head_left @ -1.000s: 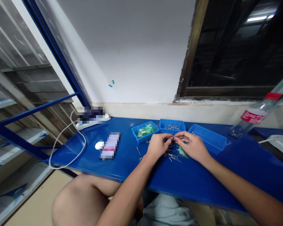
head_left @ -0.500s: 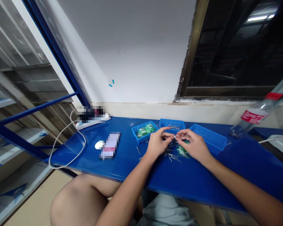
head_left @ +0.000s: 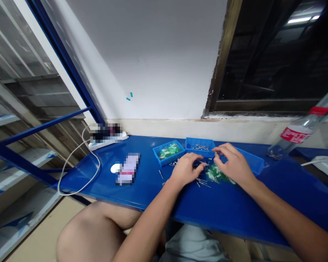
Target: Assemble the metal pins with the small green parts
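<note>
My left hand (head_left: 186,168) hovers over a loose pile of thin metal pins (head_left: 203,183), its thumb and forefinger apart. A pin shows by its thumb tip, but I see no grip on it. To the right, my right hand (head_left: 233,163) is held with curled fingers and a gap between thumb and forefinger, nothing visible in it. Below its fingers lie green and clear small pieces (head_left: 214,173), partly covered by the hand. Behind the hands, a blue tray (head_left: 190,145) holds more metal pins. A second blue tray (head_left: 168,161) at left contains green pieces.
Partly behind my right hand is another blue tray (head_left: 255,163). A clear bottle (head_left: 296,133) with a red cap stands tilted at right. On the left are a phone-shaped item (head_left: 128,169), a white round object (head_left: 115,168), a white cable (head_left: 71,193) and a power strip (head_left: 109,143).
My hands were together around a small shiny thing and have moved apart. The right one shifted right and its fingers opened; the left turned slightly downward over the pins.
</note>
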`<action>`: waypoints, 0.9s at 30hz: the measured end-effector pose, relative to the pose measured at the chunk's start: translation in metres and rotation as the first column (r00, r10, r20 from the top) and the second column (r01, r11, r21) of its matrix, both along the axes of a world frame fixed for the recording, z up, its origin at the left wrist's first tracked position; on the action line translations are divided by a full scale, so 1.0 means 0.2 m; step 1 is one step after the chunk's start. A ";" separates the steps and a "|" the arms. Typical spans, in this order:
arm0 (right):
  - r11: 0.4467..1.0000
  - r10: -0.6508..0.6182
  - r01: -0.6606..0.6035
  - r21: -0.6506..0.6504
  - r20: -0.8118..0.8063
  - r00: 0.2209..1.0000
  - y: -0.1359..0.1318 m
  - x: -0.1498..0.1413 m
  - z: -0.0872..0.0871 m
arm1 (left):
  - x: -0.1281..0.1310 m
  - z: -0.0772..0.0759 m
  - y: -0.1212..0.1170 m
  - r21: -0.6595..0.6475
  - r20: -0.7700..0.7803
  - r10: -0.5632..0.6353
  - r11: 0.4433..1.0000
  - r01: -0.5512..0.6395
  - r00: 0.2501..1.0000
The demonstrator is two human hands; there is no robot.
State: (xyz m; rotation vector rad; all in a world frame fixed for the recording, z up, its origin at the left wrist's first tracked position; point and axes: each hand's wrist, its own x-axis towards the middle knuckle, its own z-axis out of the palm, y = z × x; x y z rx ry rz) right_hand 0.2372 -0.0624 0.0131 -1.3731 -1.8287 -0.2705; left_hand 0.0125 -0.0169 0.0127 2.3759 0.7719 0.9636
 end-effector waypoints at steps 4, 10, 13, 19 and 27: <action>0.967 -0.238 0.251 -0.032 0.229 0.944 0.02 0.14 -0.02 | -0.01 -0.02 -0.01 0.118 -0.249 -0.018 0.992 0.049 0.968; 0.929 -0.303 0.351 -0.119 0.301 0.904 0.02 0.15 -0.04 | -0.01 -0.05 0.03 0.128 -0.325 0.014 0.991 0.029 0.946; 0.942 -0.294 0.328 -0.076 0.291 0.910 0.02 0.14 -0.04 | -0.01 -0.06 0.05 0.107 -0.304 0.017 0.994 0.017 0.953; 0.994 -0.101 0.106 -0.015 0.210 0.972 0.01 0.07 -0.02 | 0.00 -0.07 0.06 0.090 -0.274 0.040 0.996 -0.016 0.961; 0.988 0.144 -0.139 -0.066 0.080 0.986 -0.01 -0.08 -0.04 | 0.00 -0.05 0.05 0.028 -0.130 0.064 0.998 -0.061 0.989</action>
